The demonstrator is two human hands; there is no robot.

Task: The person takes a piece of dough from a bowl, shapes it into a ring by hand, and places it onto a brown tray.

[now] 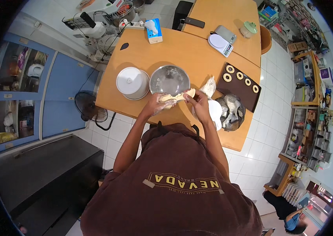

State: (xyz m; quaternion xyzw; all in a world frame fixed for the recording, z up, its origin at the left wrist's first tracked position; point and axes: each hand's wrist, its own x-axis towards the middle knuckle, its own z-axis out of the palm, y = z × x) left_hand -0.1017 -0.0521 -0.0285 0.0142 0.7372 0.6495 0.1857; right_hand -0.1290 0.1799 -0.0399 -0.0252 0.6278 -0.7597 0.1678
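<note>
Stretched between both hands is a pale piece of dough (181,96) with a ragged tear along its upper edge. My left hand (160,105), dusted with flour, grips one end of it. The other end is pinched between thumb and fingers of my right hand (198,101). Just beyond the hands stands a stainless steel mixing bowl (170,79), with white flour traces inside. To its left is a white lidded container (129,80). A white round lid or tub (214,113) sits partly behind my right forearm, next to a dark plastic bag (230,113).
A dark baking tray (243,94) at the right holds several dough rings (239,75). Near it lies a clear bag of white contents (209,87). Farther back are a digital kitchen scale (220,44) and a tissue pack (154,31). A floor fan (88,106) stands left of the table.
</note>
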